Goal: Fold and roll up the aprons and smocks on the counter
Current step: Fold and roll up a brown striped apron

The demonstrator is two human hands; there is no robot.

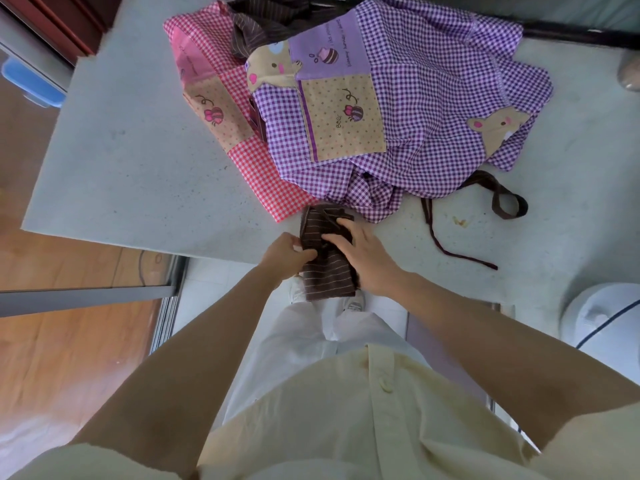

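Both hands' (284,252) (365,258) fingers (341,224) on striped apron (329,275)

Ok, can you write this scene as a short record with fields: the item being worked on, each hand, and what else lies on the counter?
item in work: brown striped apron, folded narrow, at the counter's near edge
left hand: pinches its left side
right hand: holds it from above
waiting: purple checked smock, crumpled; pink checked apron, partly under it
also on counter: brown strap, loose
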